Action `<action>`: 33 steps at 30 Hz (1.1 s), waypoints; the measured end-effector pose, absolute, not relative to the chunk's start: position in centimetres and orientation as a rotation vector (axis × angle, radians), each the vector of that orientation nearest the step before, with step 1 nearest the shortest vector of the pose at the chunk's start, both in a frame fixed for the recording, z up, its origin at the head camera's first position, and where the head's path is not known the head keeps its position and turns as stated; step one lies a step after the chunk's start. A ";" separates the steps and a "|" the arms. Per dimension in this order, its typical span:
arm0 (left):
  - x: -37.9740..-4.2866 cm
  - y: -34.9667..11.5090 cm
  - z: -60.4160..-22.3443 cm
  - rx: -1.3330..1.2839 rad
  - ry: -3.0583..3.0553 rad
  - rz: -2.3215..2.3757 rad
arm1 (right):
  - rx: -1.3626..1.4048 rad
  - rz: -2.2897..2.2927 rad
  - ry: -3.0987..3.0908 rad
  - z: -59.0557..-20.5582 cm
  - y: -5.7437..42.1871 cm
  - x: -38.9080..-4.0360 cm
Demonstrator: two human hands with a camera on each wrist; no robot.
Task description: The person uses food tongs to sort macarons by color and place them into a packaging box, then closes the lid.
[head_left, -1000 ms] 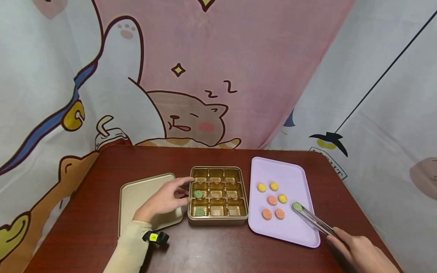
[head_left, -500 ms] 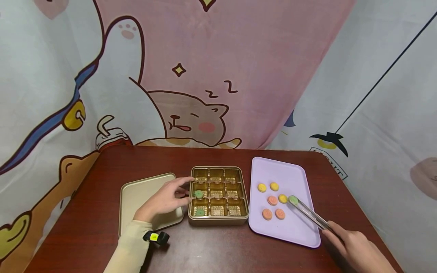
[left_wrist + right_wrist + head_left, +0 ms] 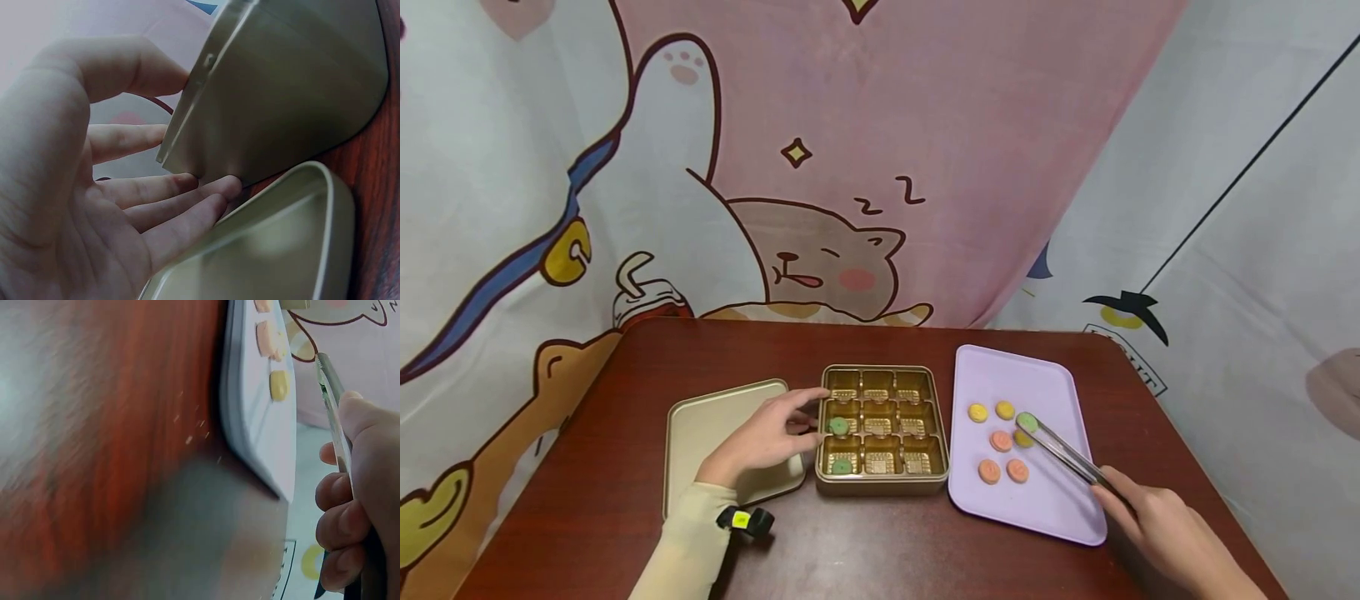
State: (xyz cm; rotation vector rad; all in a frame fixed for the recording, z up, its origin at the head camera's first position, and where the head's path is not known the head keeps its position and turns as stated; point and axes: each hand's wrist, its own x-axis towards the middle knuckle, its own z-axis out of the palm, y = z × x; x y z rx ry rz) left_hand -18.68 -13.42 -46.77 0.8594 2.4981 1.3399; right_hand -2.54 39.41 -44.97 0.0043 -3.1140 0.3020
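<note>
My right hand (image 3: 1172,529) grips metal tongs (image 3: 1075,460), fingers curled round the handle in the right wrist view. The tong tips pinch a green round cookie (image 3: 1027,422), raised over the lilac tray (image 3: 1000,371) and overlapping a yellow cookie (image 3: 1023,438) in the head view. On the left, my left hand (image 3: 758,443) touches the side of a gold tin (image 3: 880,482) with spread fingers; in the left wrist view the fingertips (image 3: 178,81) meet its rim and wall. The tin's gold insert has several compartments. Green cookies (image 3: 839,426) sit in the middle-left and front-left ones.
Several yellow and pink cookies (image 3: 988,472) lie on the tray, right of the tin. Partly under my left forearm is the gold lid (image 3: 711,429), flat on the dark red wooden table (image 3: 865,550). A cartoon-printed curtain (image 3: 1000,150) hangs behind the table.
My right hand has moved the tongs and green cookie leftward and up in the head view, from the tray's right part to above a yellow cookie. My left hand has stayed at the tin.
</note>
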 end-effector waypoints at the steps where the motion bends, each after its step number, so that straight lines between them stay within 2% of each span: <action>1: -18.7 -13.4 -46.8 0.859 2.497 1.343 | 0.038 0.291 -3.078 -44.9 39.1 -2.7; 6: -18.7 -13.3 -46.8 0.878 2.484 1.358 | 0.179 0.286 -2.918 -44.8 37.7 -3.7; 13: -18.8 -13.4 -46.9 0.885 2.477 1.362 | 0.212 0.332 -2.939 -44.2 35.6 -5.4; 33: -18.8 -13.4 -46.9 0.894 2.468 1.370 | 0.657 0.328 -2.796 -43.4 29.3 -11.9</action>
